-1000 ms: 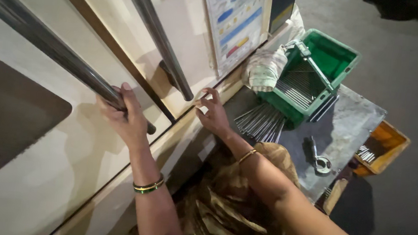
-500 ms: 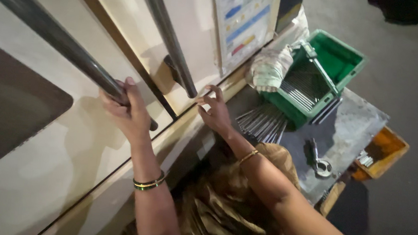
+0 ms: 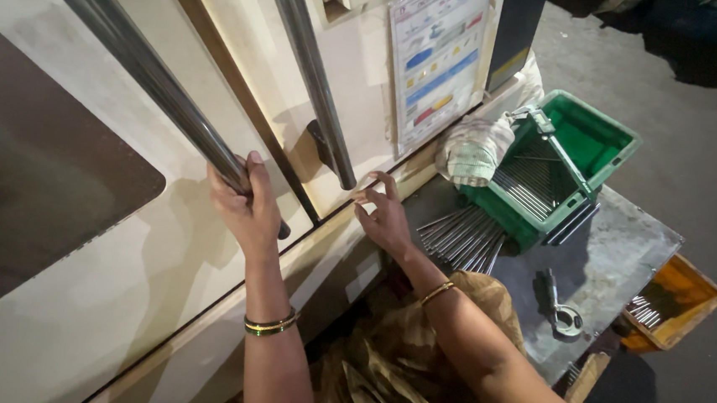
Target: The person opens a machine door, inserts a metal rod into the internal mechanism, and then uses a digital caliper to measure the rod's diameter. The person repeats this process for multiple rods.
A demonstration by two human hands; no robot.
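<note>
Steel handle bar (image 3: 145,64) in left hand (image 3: 245,206), right hand (image 3: 384,216) fingers spread beside green crate (image 3: 584,163).

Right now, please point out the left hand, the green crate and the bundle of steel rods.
left hand (image 3: 245,206), head view, back of the hand.
green crate (image 3: 606,143), head view, inner far wall.
bundle of steel rods (image 3: 465,237), head view, middle of the rods.

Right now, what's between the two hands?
In the head view, between the left hand on its long metal bar and the right hand hangs the lower end of a second metal bar.
</note>
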